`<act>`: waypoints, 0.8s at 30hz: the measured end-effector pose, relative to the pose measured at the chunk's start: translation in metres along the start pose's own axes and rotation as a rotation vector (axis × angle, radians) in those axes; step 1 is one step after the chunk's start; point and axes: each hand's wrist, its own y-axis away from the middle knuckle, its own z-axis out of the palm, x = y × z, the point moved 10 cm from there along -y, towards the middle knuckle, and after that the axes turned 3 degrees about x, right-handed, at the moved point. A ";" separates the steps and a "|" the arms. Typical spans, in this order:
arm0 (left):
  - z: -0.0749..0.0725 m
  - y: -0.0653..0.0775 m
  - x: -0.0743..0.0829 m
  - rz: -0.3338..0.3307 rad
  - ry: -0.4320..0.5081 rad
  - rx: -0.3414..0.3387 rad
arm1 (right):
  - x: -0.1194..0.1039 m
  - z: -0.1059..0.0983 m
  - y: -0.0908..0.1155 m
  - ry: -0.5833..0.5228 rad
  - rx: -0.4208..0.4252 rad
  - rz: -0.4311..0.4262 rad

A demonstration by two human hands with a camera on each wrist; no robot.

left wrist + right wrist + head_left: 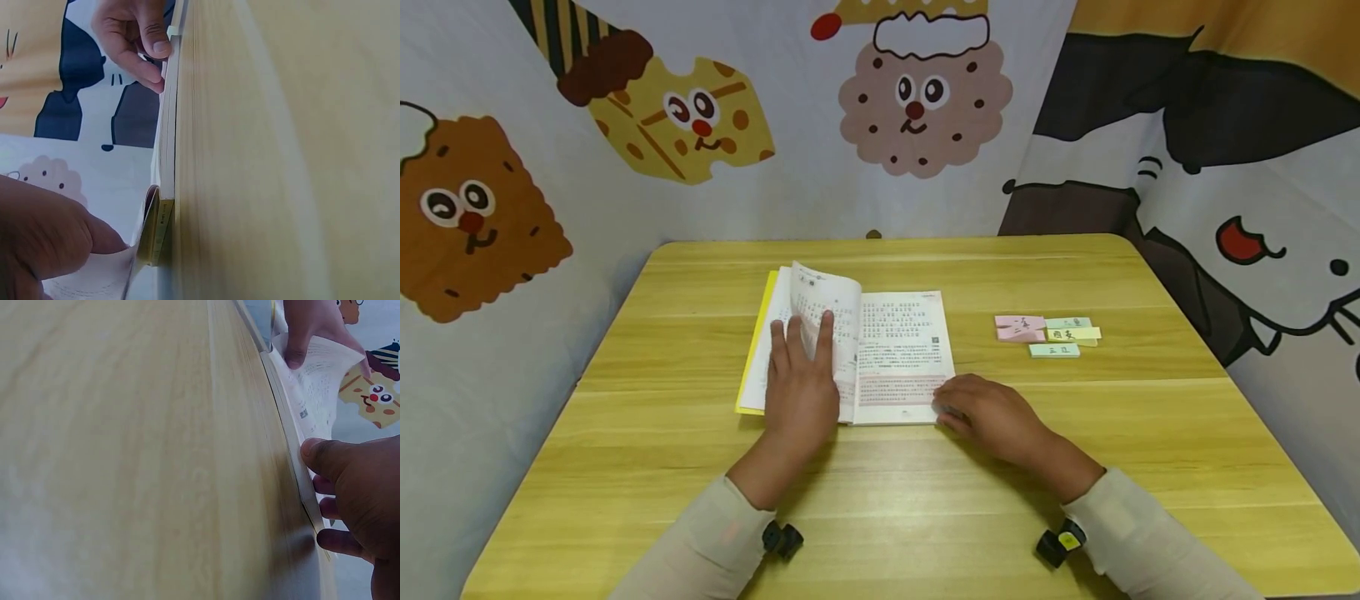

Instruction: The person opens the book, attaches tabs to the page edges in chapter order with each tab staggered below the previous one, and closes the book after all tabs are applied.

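An open book (902,333) with a yellow cover lies on the wooden table. In the head view, my left hand (801,387) rests on the left pages with fingers spread. A page (835,304) beside its forefinger stands partly raised and curved. The right wrist view shows the left thumb (297,356) against that printed paper. My right hand (988,412) holds the book's lower right corner, its fingers bent. Seen from the right wrist, its thumb (319,453) lies at the book's edge, the other fingertips beside it.
Right of the book lie several small paper slips with handwriting: a pink one (1020,328), a yellow one (1071,334) and a green one (1054,351). The table (880,508) reaches back to a cartoon-printed cloth (797,208).
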 end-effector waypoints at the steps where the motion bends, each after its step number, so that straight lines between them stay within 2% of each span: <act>1: 0.000 0.000 -0.001 -0.001 -0.021 -0.006 | 0.000 0.000 0.000 -0.001 0.002 -0.001; 5: 0.000 -0.002 -0.003 -0.011 -0.079 -0.033 | -0.001 -0.001 0.000 -0.003 0.014 -0.009; 9: 0.000 -0.002 0.001 0.012 -0.073 -0.052 | -0.001 -0.001 0.000 -0.008 0.010 -0.010; 12: 0.005 -0.001 0.010 0.086 -0.044 -0.088 | 0.000 0.000 0.000 -0.008 -0.001 -0.001; 18: 0.022 0.009 0.030 0.268 0.051 -0.226 | 0.000 0.001 -0.001 -0.004 -0.009 0.000; 21: 0.027 0.014 0.035 0.304 0.065 -0.281 | 0.000 0.001 -0.001 -0.009 -0.008 -0.003; 24: 0.028 0.016 0.035 0.301 0.050 -0.301 | 0.000 0.000 -0.001 -0.013 -0.009 -0.005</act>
